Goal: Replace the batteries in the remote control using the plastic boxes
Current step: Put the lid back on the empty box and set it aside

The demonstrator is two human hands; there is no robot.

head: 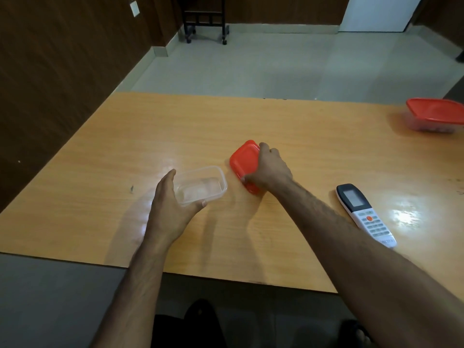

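Observation:
A small clear plastic box (204, 183) stands open and looks empty near the middle of the wooden table. My left hand (170, 204) grips its near left side, thumb on the front wall. Just right of it lies a red lid (243, 160), flat on the table, with my right hand (270, 169) closed over its right edge. A white remote control (365, 214) with a dark top and a grey screen lies face up to the right of my right forearm. A second clear box with a red lid on it (435, 114) stands at the far right; its contents are unclear.
The table (125, 136) ends close in front of me and on the left beside a dark wood wall. Beyond the far edge is pale tiled floor with a dark wheeled stand (204, 18) at the back.

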